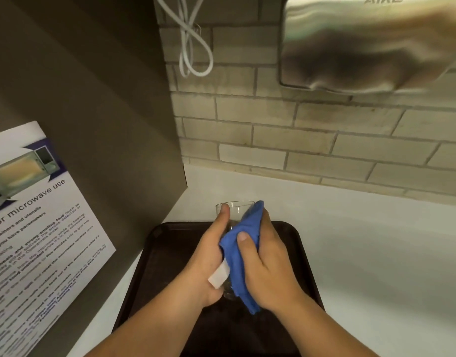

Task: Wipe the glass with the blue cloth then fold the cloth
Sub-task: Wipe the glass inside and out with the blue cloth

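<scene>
A clear drinking glass point(237, 210) is held above a dark brown tray point(170, 243). My left hand point(207, 256) grips the glass from the left, thumb near its rim. My right hand point(266, 264) presses a blue cloth point(241, 253) against the glass's right side, thumb on top of the cloth. The cloth wraps most of the glass and hangs below my right hand. A white tag point(218, 276) of the cloth sticks out by my left palm. Only the rim and base of the glass show.
The tray lies on a white counter point(363, 240) in a corner. A grey panel with a microwave notice point(33, 220) stands at the left. Behind is a brick wall point(299, 140) with a steel hand dryer point(371, 42) and a white cable point(193, 47).
</scene>
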Motion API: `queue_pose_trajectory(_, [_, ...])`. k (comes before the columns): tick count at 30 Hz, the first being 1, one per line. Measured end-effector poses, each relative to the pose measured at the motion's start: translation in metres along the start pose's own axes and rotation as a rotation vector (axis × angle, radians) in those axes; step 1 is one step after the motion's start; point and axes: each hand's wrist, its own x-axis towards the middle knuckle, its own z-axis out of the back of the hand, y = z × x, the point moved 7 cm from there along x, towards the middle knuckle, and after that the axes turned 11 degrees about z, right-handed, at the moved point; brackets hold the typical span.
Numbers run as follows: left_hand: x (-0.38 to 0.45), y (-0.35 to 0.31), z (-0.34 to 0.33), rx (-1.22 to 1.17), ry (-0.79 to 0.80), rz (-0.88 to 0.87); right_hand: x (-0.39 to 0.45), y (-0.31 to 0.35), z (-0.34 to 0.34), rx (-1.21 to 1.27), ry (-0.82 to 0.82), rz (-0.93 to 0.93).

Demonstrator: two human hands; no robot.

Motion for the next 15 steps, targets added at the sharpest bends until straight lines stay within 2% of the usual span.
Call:
queue_pose_trajectory(3, [-0.001,-0.001,-0.004,-0.040,0.031,-0.015,0.014,-0.014,0.005,0.107,-0.031,-0.170])
queue_pose_trajectory(5, [-0.001,-0.005,-0.004,-0.067,0.063,0.002,0.015,-0.029,0.010,0.271,-0.029,-0.313])
queue_pose_trajectory(7, [-0.001,-0.009,0.001,-0.135,0.072,0.041,0.005,-0.033,0.006,0.356,0.098,-0.374])
queue_pose_trajectory(10, [0.006,-0.011,0.004,-0.157,0.070,0.055,-0.020,-0.021,-0.007,0.162,0.301,-0.220])
queue_pose_trajectory(11, [0.008,-0.011,0.002,-0.133,0.066,0.050,-0.023,-0.015,-0.009,0.077,0.311,-0.152])
queue_pose_trajectory(13, [0.009,-0.007,-0.003,-0.094,0.090,0.050,-0.012,-0.004,-0.009,-0.035,0.254,-0.037])
queue_pose_trajectory(15, [0.005,-0.005,-0.007,-0.061,0.113,0.037,0.008,0.001,0.004,0.073,0.104,-0.068])
